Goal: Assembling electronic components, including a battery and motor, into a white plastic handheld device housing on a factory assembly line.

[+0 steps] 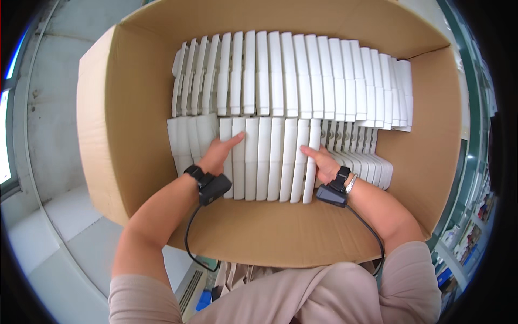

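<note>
Inside a large cardboard box (137, 119), white plastic panels stand on edge in two rows. My left hand (217, 155) grips the left end of a stack of panels (264, 159) in the near row, its thumb lying over the top edges. At the right end of this same stack, my right hand (324, 163) presses in, thumb on top and fingers mostly hidden behind the last panel. The stack is clasped between both hands, its panels upright and side by side. Whether it touches the box bottom I cannot tell.
The far row of panels (291, 75) fills most of the box's width. Near-row panels also stand left of my left hand (183, 137), and others lean with ribbed edges at the right (367, 162). Black cables (187, 237) hang from both wrist devices. Shelving (458, 243) stands at right.
</note>
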`<move>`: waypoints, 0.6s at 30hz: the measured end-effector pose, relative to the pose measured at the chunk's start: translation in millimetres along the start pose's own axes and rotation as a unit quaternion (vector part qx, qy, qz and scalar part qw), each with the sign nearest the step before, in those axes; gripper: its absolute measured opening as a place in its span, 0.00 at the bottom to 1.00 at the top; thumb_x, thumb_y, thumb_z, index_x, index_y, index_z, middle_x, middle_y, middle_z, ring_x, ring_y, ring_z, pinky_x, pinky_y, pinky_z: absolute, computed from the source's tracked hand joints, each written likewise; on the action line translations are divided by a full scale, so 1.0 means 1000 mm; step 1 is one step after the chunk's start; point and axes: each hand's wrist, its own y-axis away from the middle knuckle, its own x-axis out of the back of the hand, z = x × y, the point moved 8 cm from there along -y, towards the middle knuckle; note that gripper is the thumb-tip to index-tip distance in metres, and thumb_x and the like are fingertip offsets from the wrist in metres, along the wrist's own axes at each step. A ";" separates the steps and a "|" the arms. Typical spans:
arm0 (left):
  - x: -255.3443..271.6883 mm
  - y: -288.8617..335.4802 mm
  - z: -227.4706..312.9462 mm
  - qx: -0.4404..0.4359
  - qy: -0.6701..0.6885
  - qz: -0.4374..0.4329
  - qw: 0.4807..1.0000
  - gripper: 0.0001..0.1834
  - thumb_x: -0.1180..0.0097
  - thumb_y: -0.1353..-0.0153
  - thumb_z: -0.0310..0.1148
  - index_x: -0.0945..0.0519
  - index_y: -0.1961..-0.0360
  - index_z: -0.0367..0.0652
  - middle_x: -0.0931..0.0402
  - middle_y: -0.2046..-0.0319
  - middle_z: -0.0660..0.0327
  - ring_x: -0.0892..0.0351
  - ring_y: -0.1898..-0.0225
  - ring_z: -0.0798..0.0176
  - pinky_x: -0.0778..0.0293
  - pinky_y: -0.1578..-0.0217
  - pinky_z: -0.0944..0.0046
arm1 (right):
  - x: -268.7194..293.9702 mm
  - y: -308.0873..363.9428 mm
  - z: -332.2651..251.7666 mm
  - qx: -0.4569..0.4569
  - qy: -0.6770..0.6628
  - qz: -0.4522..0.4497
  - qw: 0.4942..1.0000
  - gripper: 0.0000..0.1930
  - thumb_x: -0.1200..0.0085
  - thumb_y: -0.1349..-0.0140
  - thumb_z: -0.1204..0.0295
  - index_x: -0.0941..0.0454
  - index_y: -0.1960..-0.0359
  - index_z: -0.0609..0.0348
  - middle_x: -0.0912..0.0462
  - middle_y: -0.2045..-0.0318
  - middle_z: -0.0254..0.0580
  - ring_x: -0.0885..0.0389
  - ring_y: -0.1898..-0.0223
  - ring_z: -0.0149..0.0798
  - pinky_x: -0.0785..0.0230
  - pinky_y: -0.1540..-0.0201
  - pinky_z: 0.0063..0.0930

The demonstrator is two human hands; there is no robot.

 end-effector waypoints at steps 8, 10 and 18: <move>0.012 0.038 0.028 -0.011 -0.018 -0.081 0.997 0.43 0.40 0.45 0.52 0.40 0.40 0.28 0.36 0.43 0.46 0.36 0.41 0.54 0.39 0.43 0.53 | -0.040 0.061 -0.046 -0.069 -0.013 -0.004 0.998 0.29 0.43 0.41 0.63 0.38 0.41 0.63 0.30 0.45 0.45 0.30 0.44 0.39 0.34 0.43 0.37; 0.005 0.068 0.043 0.008 -0.027 -0.085 0.996 0.40 0.40 0.44 0.50 0.38 0.42 0.28 0.32 0.46 0.48 0.31 0.47 0.56 0.33 0.48 0.57 | -0.046 0.082 -0.056 -0.048 -0.032 0.006 0.998 0.29 0.42 0.42 0.64 0.36 0.43 0.65 0.28 0.47 0.47 0.27 0.47 0.40 0.31 0.46 0.38; -0.031 0.159 0.086 -0.120 0.023 -0.142 0.982 0.23 0.52 0.35 0.40 0.31 0.46 0.32 0.25 0.52 0.52 0.24 0.51 0.58 0.30 0.49 0.60 | -0.070 0.171 -0.105 0.116 -0.035 0.004 0.993 0.30 0.41 0.44 0.68 0.38 0.42 0.65 0.27 0.48 0.47 0.27 0.47 0.41 0.32 0.44 0.37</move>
